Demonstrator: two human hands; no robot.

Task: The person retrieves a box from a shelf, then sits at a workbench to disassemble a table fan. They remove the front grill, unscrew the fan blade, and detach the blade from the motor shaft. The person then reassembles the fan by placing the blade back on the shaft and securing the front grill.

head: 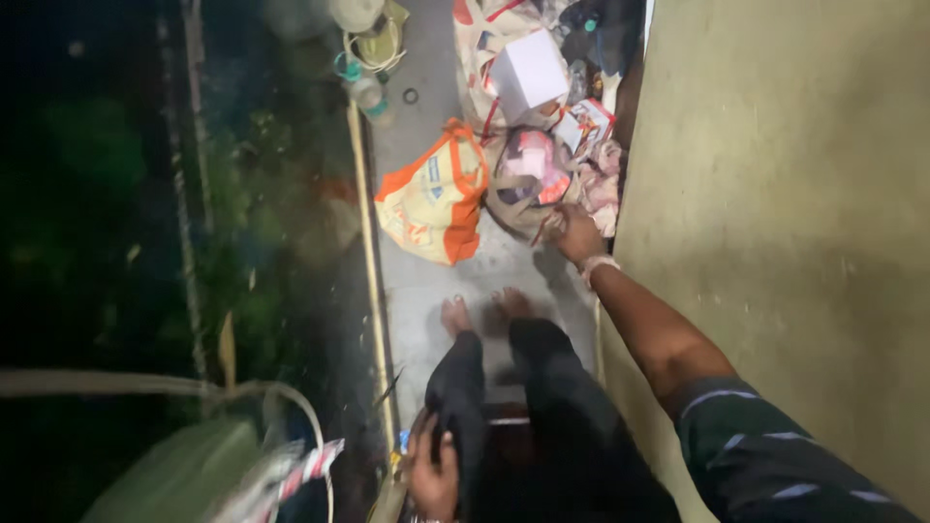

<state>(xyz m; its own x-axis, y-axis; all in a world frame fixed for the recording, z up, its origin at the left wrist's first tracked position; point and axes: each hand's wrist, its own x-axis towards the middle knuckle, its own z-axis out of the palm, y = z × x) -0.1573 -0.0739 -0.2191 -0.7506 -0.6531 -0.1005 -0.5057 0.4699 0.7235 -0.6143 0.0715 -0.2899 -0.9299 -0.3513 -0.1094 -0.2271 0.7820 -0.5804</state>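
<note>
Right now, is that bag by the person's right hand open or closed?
Open. The beige bag gapes at the top, a pink packet showing inside, and the right hand grips its rim.

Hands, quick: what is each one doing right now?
Left hand: resting on the person's own dark-trousered thigh, fingers bent, holding nothing that shows.
Right hand: at the beige bag; whether it grips cannot be told.

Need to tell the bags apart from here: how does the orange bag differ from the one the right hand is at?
The orange bag is orange and yellow, bulging and closed up; the tan bag is beige, slumped open, with pink contents showing. The right hand touches the tan bag; the orange bag lies untouched. Both sit on the grey floor, side by side.
</note>
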